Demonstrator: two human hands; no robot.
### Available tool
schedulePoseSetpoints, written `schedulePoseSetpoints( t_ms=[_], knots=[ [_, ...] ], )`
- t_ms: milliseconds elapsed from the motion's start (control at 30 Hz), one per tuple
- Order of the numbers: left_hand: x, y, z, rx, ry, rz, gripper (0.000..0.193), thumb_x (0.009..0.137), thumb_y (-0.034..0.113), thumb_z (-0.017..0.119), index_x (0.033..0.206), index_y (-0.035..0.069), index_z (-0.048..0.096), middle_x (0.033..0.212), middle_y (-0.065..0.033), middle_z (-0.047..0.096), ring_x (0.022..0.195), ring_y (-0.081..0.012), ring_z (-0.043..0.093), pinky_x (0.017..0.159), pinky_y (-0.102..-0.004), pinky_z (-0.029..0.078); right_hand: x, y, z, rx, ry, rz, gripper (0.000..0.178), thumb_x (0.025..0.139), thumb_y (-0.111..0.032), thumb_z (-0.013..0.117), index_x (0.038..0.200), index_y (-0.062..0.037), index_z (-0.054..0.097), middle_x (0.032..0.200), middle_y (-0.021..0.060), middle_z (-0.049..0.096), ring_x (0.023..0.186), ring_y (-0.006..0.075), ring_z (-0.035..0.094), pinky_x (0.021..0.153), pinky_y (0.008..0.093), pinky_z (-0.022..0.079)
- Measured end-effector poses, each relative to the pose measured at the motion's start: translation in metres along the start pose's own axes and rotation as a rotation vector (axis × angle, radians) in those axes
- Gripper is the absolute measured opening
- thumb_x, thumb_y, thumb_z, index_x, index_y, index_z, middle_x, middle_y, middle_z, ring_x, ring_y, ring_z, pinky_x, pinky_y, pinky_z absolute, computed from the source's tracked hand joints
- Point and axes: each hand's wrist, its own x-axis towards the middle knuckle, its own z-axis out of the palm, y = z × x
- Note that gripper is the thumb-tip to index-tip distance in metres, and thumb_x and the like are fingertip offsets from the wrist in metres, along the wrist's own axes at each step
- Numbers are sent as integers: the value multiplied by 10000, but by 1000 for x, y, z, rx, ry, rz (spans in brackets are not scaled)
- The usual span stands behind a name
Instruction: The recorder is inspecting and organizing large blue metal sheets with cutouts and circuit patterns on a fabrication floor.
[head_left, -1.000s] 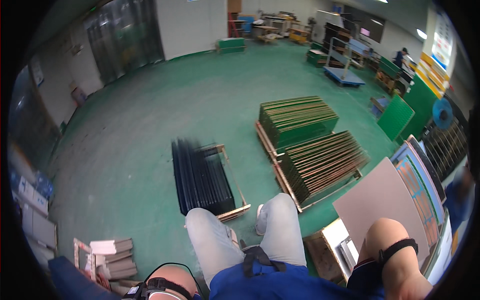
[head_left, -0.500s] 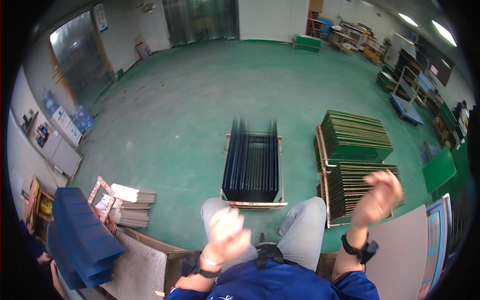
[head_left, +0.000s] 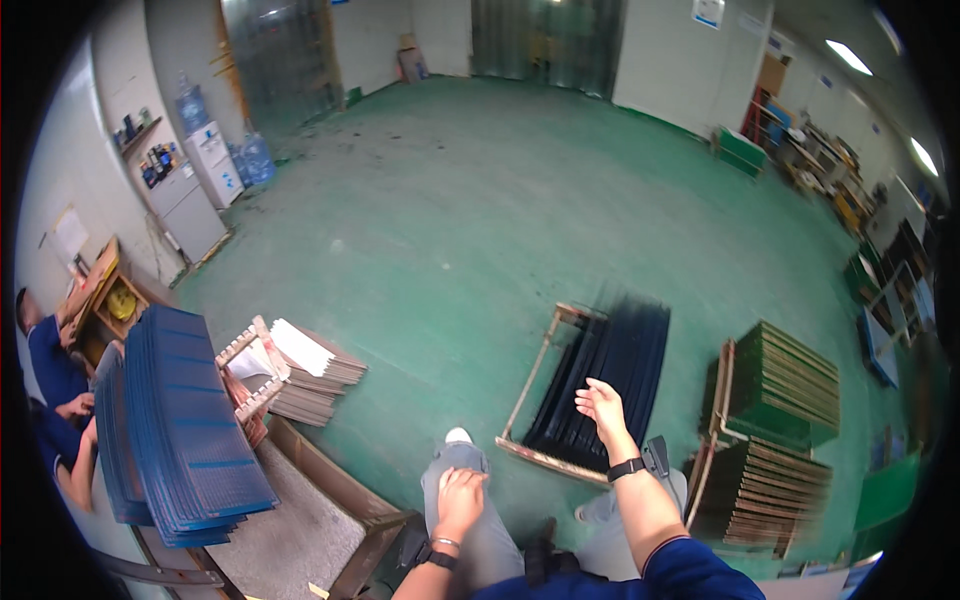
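On or just above my left thigh, my left hand point(head_left: 461, 498) rests with its fingers loosely spread and nothing in them. My right hand point(head_left: 602, 408) is reached forward, fingers stretched out and holding nothing. It appears over the near part of a stack of dark blue panels point(head_left: 610, 375), which lean to the right in a rusty frame point(head_left: 527, 383) on the floor. Whether the right hand touches the panels I cannot tell. Their far ends are blurred.
At left, blue panels point(head_left: 205, 420) stand on a grey-topped bench point(head_left: 290, 535), beside a person in a blue shirt point(head_left: 55, 360). A pale sheet stack point(head_left: 315, 385) lies on the floor. Green panels point(head_left: 790, 380) and brown-edged panels point(head_left: 770, 495) stand in racks at right.
My view has swung to the left. The dark panels, upright before, now lean right in their frame. My left hand has lowered to my thigh; my right hand is now over the panels.
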Motion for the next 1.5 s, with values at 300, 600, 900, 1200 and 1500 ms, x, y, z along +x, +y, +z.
schedulePoseSetpoints(
  t_ms=[300,600,900,1200,1500],
  knots=[
    [19,-32,-16,-3,51,-217,156,725,100,570,852,105,661,809,-52,639,853,-218,581,845,-363,412,66,45,69,-1131,194,-616,317,717,-46,667,1023,-17,588,976,139,547,936,290,534,843,381,442],
    [12,-40,-19,-10,40,-242,133,723,108,566,822,109,654,776,-49,628,822,-217,579,825,-356,414,75,38,85,-1219,134,-491,517,696,55,613,1190,70,461,1112,207,472,1028,344,490,876,372,439],
    [18,-42,-13,-18,2,-230,122,704,94,574,799,109,650,764,-53,624,799,-230,575,817,-362,412,99,37,78,-1247,239,-326,355,745,-21,618,1072,60,506,948,264,587,871,401,602,746,439,511],
    [20,-42,-13,-21,-13,-237,138,704,74,570,818,95,645,786,-65,627,822,-236,576,817,-362,406,121,3,81,-1348,143,85,308,800,-178,615,984,66,576,734,184,656,763,306,658,712,378,535],
    [16,-42,-15,-5,9,-268,133,705,79,573,819,94,640,784,-70,623,823,-250,572,822,-370,404,126,6,90,-1383,163,265,297,849,-230,519,844,38,645,649,130,657,762,265,665,757,352,520]
  ],
)
